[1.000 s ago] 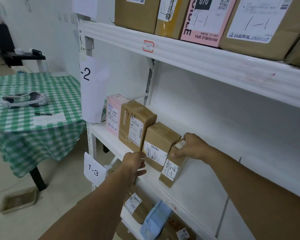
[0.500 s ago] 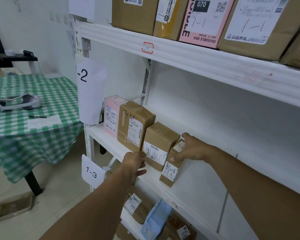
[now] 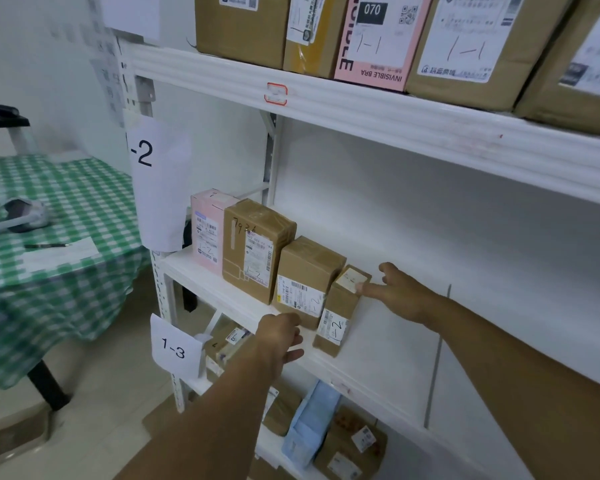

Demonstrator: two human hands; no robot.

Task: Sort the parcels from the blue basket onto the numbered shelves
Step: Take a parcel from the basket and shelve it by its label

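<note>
A small brown parcel marked 1-2 (image 3: 340,306) stands upright on the white 1-2 shelf (image 3: 378,344), at the right end of a row. My right hand (image 3: 400,292) is beside its top right, fingers spread, one fingertip touching the upper edge. My left hand (image 3: 279,336) rests at the shelf's front edge, loosely curled against the lower front of the middle brown parcel (image 3: 305,282). Left of that stand a taller brown parcel (image 3: 253,247) and a pink parcel (image 3: 207,230). The blue basket is out of view.
The shelf above holds several 1-1 parcels (image 3: 374,36). The lower shelf, tagged 1-3 (image 3: 174,348), holds brown parcels and a blue bag (image 3: 309,424). A table with a green checked cloth (image 3: 49,258) stands to the left. The 1-2 shelf is bare right of my hand.
My right hand has let go of the small 1-2 parcel and opened, drawing back to the right. The parcel now stands upright on its own. My left hand has stayed put.
</note>
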